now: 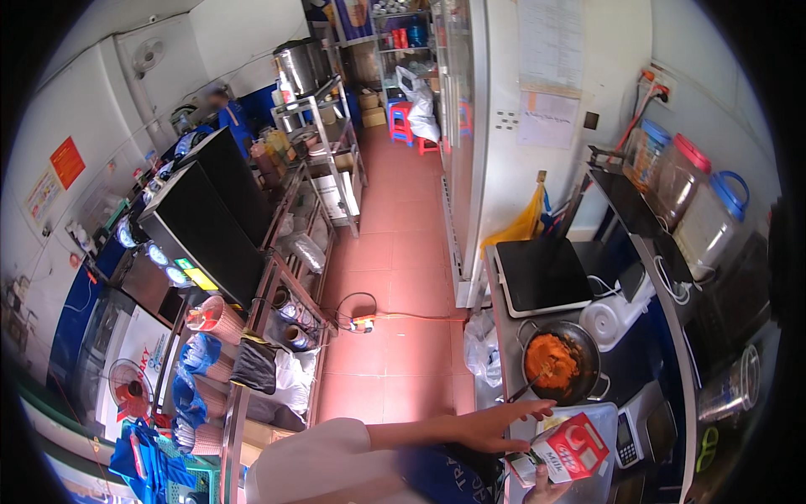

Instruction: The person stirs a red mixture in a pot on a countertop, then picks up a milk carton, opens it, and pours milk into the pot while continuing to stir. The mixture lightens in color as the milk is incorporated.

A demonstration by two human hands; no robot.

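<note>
A red and white milk carton (577, 448) is tilted on its side at the lower right, gripped near its lower end by my right hand (545, 489). My left hand (511, 429) is stretched out over the carton's near end, fingers apart; whether its thumb touches the carton is unclear. Under the carton lies a translucent plastic tray (609, 417), partly covered. Just beyond my left hand stands a dark two-handled wok (592, 359) holding an orange mash (551, 360). A utensil with a dark handle (524, 390) rests in the mash and leans over the rim.
Behind the wok sits a black-topped cooktop (543, 274). A digital scale (630, 435) is right of the tray. Lidded plastic jars (680, 179) stand on a shelf. An orange cable (415, 316) crosses the floor. A person in blue (237, 123) stands far off.
</note>
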